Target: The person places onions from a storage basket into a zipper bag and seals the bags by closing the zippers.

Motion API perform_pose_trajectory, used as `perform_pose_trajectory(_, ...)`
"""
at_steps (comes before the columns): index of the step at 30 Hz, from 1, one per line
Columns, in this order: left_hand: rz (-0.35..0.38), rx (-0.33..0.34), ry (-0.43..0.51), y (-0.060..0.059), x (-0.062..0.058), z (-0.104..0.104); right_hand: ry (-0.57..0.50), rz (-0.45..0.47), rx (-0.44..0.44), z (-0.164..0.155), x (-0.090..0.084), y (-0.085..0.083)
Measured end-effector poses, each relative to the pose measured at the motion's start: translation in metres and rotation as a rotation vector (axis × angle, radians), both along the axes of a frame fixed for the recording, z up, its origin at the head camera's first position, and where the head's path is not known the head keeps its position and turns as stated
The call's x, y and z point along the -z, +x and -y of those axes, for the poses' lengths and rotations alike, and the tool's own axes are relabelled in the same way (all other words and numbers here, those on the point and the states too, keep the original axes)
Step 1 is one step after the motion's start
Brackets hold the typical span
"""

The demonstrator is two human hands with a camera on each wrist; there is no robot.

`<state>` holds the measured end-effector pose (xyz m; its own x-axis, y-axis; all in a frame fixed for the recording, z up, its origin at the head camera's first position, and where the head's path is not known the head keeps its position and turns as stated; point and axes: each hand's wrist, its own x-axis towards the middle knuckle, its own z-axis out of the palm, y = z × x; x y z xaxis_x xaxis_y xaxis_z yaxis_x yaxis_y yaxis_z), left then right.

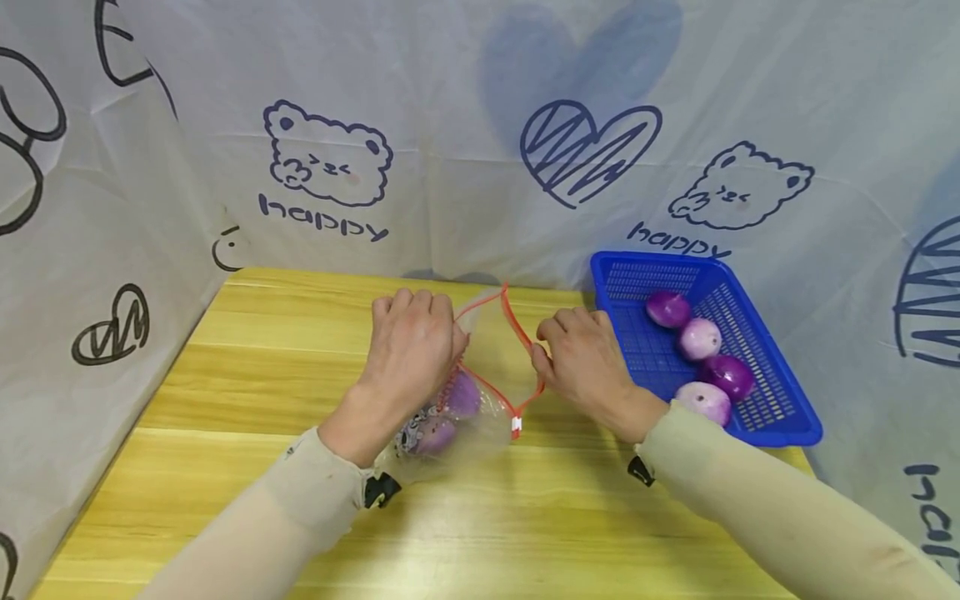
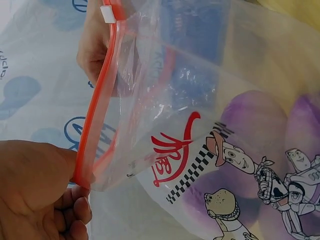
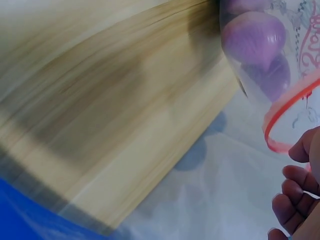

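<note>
A clear zip bag (image 1: pixel 480 442) with a red zip edge and printed cartoon figures hangs between the two hands, its mouth spread apart. Several purple onions (image 2: pixel 255 125) lie inside the bag. My left hand (image 1: pixel 412 342) pinches the left side of the red rim between thumb and fingers, as the left wrist view shows closely. On the opposite side, my right hand (image 1: pixel 588 362) holds the rim with thumb and forefinger, the other fingers loosely curled. A white slider (image 1: pixel 516 427) sits at the near end of the zip.
A blue plastic basket (image 1: pixel 780 392) stands on the right of the wooden table (image 1: pixel 255 375). It holds several onions (image 1: pixel 701 337), some deep purple and some paler. White cloth (image 1: pixel 450 100) with drawn bears and hearts hangs behind the table and at both sides.
</note>
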<state>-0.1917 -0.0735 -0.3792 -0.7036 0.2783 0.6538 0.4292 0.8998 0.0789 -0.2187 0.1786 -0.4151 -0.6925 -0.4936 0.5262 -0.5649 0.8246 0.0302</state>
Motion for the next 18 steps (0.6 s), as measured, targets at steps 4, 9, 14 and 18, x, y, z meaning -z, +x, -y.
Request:
perform_pose_trajectory(4, 0.026, 0.01, 0.013, 0.001, 0.0, -0.001, 0.001, -0.003, -0.027, -0.014, -0.005, 0.0)
perform_pose_trajectory(9, 0.054, 0.017, 0.029, 0.002, 0.0, 0.0, 0.054, -0.062, -0.062, -0.041, -0.012, -0.005)
perform_pose_trajectory(14, 0.077, 0.02, 0.046, 0.003, 0.0, 0.001, 0.114, -0.112, -0.104, -0.068, -0.021, -0.009)
perform_pose_trajectory(18, 0.09, 0.021, 0.055, 0.003, 0.0, 0.001, 0.165, -0.146, -0.134, -0.089, -0.026, -0.011)
